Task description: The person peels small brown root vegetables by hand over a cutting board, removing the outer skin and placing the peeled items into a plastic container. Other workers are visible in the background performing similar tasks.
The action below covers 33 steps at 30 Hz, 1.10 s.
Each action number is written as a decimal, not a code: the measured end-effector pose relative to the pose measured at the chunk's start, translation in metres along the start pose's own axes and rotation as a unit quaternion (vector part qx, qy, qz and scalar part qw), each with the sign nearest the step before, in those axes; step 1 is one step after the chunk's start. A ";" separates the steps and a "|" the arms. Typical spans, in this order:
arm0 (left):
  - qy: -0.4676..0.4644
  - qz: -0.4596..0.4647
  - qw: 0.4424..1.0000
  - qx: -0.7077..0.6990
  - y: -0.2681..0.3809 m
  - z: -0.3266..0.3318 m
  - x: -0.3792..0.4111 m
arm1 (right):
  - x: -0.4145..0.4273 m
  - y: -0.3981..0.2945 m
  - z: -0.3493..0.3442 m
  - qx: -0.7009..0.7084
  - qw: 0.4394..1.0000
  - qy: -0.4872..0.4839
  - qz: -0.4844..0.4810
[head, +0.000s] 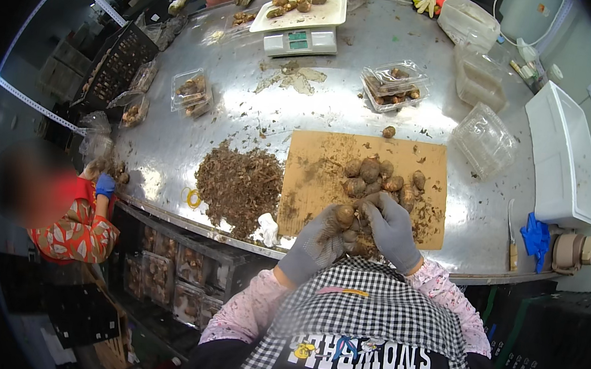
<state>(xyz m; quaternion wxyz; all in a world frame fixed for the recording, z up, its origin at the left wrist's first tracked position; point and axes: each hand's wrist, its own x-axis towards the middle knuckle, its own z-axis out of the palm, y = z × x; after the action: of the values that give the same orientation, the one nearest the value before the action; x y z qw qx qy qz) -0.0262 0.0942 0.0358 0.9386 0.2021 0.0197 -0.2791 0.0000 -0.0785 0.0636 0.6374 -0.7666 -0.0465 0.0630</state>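
Observation:
My left hand point(316, 247), in a dirty grey glove, is closed around a small brown taro corm point(344, 216). My right hand point(390, 229), gloved alike, has its fingertips at that corm's right side; whether they pinch anything is hidden. Just beyond both hands, several taro corms point(370, 169) lie heaped on a soil-specked cardboard sheet point(306, 185). More corms show between and below my hands, near the apron. A single corm point(388, 132) rests on the metal table past the cardboard. To the left of the sheet is a pile of brown peelings point(239, 190).
A knife point(511, 237), blue gloves point(536, 240) and a white foam box point(567, 155) are at the right. Clear clamshells point(395, 85) hold corms; an empty one point(485, 140) lies nearby. A scale point(301, 41) bears a tray point(331, 16). Co-workers stand left and across the table.

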 end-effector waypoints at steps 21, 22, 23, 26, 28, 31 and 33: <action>0.067 0.190 0.487 0.850 0.026 0.019 -0.001 | -0.006 0.012 -0.003 -0.343 0.913 -0.058 -0.213; 0.054 0.186 0.480 0.855 0.027 0.018 -0.001 | -0.006 0.013 -0.003 -0.351 0.907 -0.056 -0.225; 0.040 0.182 0.473 0.861 0.028 0.017 -0.001 | -0.006 0.014 -0.003 -0.359 0.901 -0.055 -0.238; 0.015 0.152 0.443 0.884 0.032 0.019 -0.002 | -0.008 0.012 -0.004 -0.382 0.894 -0.081 -0.220; 0.004 0.142 0.434 0.889 0.032 0.018 -0.002 | -0.010 0.013 -0.005 -0.391 0.888 -0.097 -0.221; 0.013 0.131 0.493 0.860 0.035 0.014 0.001 | -0.012 0.021 -0.004 -0.353 0.901 -0.106 -0.230; 0.046 0.095 0.593 0.798 0.043 0.019 0.001 | -0.017 0.020 -0.003 -0.270 0.940 -0.113 -0.173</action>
<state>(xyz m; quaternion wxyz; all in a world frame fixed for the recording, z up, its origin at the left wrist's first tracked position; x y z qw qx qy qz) -0.0041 0.1190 0.0689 0.4214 0.8836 -0.1867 -0.0826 -0.0165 -0.0878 0.0447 0.3977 -0.8781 -0.2651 0.0233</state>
